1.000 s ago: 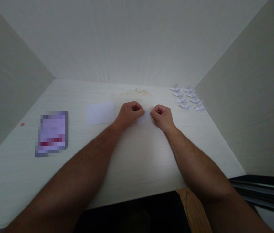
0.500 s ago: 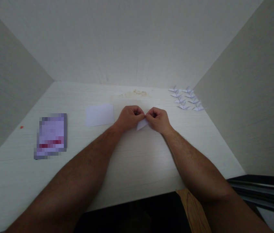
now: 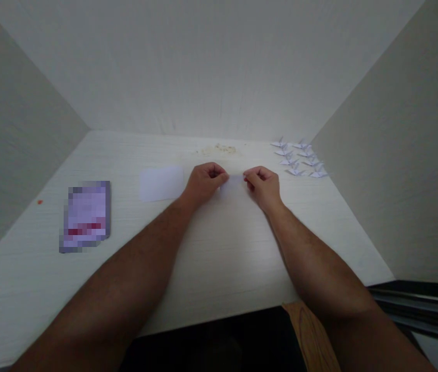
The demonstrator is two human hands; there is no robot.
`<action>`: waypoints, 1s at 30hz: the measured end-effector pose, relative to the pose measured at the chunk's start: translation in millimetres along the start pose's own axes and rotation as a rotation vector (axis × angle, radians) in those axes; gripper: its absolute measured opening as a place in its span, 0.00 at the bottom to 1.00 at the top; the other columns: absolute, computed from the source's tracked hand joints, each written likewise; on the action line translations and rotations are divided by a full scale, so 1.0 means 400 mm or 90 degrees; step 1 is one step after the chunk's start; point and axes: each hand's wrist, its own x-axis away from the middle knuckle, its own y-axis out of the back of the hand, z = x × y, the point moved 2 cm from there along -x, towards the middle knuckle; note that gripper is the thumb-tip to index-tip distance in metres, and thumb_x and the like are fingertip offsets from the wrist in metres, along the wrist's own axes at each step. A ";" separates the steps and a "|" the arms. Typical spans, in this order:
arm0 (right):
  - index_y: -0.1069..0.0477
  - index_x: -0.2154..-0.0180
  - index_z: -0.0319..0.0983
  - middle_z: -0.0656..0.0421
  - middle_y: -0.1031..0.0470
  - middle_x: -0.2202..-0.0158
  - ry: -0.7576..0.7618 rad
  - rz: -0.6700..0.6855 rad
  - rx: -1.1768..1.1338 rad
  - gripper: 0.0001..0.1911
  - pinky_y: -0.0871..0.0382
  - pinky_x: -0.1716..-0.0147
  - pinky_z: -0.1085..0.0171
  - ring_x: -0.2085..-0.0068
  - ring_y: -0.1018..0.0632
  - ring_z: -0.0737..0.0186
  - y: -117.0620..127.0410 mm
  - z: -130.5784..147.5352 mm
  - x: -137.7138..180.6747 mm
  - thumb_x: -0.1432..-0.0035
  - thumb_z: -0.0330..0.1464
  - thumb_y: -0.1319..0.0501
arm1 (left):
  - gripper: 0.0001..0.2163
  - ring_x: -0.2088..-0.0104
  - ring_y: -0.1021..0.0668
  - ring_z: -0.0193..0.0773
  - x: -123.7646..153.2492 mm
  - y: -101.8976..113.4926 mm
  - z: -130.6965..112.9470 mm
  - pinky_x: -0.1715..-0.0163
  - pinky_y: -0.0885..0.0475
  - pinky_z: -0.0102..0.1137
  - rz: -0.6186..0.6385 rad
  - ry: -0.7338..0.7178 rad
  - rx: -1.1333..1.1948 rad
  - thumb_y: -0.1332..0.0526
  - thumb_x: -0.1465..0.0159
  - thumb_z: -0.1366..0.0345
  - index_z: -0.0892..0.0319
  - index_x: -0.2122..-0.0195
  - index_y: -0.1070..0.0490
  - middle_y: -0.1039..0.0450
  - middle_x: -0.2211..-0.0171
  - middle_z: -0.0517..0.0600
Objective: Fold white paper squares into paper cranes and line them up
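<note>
A small folded white paper [image 3: 233, 182] lies between my two hands near the middle of the white table [image 3: 219, 258]. My left hand [image 3: 204, 182] pinches its left end with curled fingers. My right hand [image 3: 262, 184] pinches its right end the same way. The paper is mostly flat on the table and partly hidden by my fingertips.
A loose white paper sheet [image 3: 161, 183] lies just left of my left hand. A blurred purple booklet [image 3: 86, 215] sits at the left. Several folded paper cranes [image 3: 299, 157] stand in rows at the back right. Pale crumbs [image 3: 219, 149] lie by the back wall. Walls close three sides.
Half a second ago my hands were close together with the paper lifted and tilted. Now they have moved apart and the paper lies flatter between them.
</note>
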 end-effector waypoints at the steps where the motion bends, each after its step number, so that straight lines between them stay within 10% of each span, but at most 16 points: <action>1: 0.27 0.73 0.40 0.65 0.31 0.81 0.001 0.024 0.014 0.13 0.43 0.80 0.68 0.80 0.35 0.70 -0.005 0.003 0.005 0.52 0.43 0.33 | 0.07 0.76 0.32 0.30 0.003 -0.006 -0.003 0.77 0.38 0.26 0.010 -0.009 -0.010 0.34 0.47 0.61 0.60 0.74 0.26 0.29 0.78 0.46; 30: 0.28 0.77 0.38 0.62 0.27 0.78 0.063 0.095 0.134 0.09 0.39 0.74 0.66 0.76 0.32 0.69 -0.024 0.013 0.022 0.53 0.37 0.34 | 0.09 0.78 0.34 0.29 0.002 -0.027 0.009 0.78 0.40 0.25 0.098 -0.027 -0.025 0.34 0.47 0.61 0.62 0.76 0.26 0.31 0.81 0.45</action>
